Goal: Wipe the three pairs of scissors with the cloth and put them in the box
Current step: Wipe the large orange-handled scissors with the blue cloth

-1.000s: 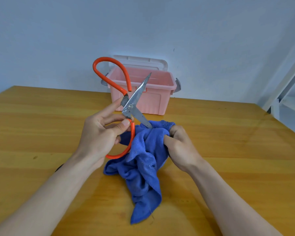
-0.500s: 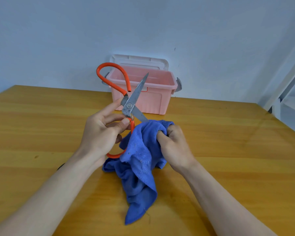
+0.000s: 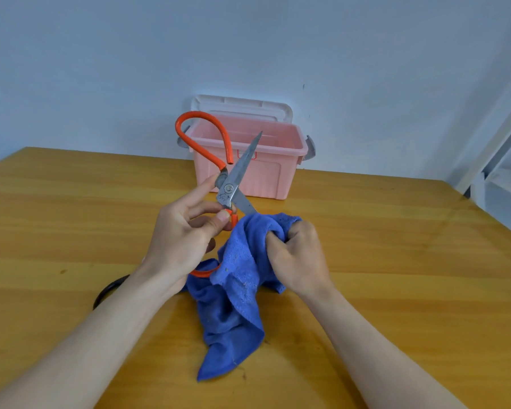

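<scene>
1. At the surface's centre, the left hand (image 3: 183, 234) pinches the orange-handled steel scissors (image 3: 232, 187) by the pivot, blades apart.
2. At 3 o'clock, the right hand (image 3: 297, 255) clamps the soft blue microfibre cloth (image 3: 236, 296) over the lower blade.
3. Stiff, sharp: hold the handles.
4. The open pink plastic box (image 3: 266, 169) waits at 12 o'clock.

The left hand (image 3: 186, 231) holds a pair of orange-handled scissors (image 3: 229, 187) near the pivot, blades spread open, one tip up in front of the pink box (image 3: 266, 175), the other running down into the blue cloth (image 3: 236, 290). The right hand (image 3: 298, 255) grips the bunched cloth, whose tail lies on the wooden table (image 3: 396, 261). The box's white lid (image 3: 242, 104) stands open against the wall
</scene>
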A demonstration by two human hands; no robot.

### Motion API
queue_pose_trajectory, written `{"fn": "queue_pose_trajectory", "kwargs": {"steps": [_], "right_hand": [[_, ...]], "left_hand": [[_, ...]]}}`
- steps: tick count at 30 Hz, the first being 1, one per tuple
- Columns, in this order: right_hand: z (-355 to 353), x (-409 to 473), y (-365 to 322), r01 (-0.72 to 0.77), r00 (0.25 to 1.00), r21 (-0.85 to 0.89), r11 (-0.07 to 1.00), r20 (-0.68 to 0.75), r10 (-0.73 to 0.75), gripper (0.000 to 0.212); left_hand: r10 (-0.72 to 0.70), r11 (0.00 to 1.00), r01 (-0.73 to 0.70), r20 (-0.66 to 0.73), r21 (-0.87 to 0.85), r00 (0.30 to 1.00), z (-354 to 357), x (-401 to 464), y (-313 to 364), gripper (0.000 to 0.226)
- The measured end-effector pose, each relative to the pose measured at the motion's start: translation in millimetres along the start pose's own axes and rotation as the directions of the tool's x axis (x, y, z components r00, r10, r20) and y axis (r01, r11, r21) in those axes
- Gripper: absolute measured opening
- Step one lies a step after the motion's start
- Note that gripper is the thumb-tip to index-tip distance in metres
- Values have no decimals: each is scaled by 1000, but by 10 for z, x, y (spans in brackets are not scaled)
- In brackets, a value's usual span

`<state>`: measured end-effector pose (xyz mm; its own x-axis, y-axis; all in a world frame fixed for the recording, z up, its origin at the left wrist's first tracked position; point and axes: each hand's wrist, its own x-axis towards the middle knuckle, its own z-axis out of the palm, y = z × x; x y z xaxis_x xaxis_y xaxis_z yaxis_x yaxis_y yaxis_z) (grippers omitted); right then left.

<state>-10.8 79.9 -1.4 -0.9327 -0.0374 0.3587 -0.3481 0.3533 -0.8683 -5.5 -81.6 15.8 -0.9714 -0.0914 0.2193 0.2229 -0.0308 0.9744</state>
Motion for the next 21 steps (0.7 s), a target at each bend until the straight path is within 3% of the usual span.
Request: {"fn": "queue_pose_trajectory", "kwargs": {"steps": [6,8,11,14,21], "right_hand": [[-170,55,-52,13,976,119,993,216,-39,23],[-251,79,-21,-2,956,107,994,293,-30,36],[-410,94,54,-30,939,128,991,344,-15,40],[-506,114,132,-124,965,147,981,248,84,42],[-344,176,230,-235,968,101,967,112,224,26]], "left_hand": [[2,996,0,16,-92,1000,-88,62,49,55],[9,996,-8,14,-93,1000,-91,79,36,56],[-1,977,-17,-82,-213,997,-181,169,37,57],[-3,973,-31,-145,-229,989,-299,210,26,57],[180,982,-179,16,-54,984,-159,116,-105,58]]}}
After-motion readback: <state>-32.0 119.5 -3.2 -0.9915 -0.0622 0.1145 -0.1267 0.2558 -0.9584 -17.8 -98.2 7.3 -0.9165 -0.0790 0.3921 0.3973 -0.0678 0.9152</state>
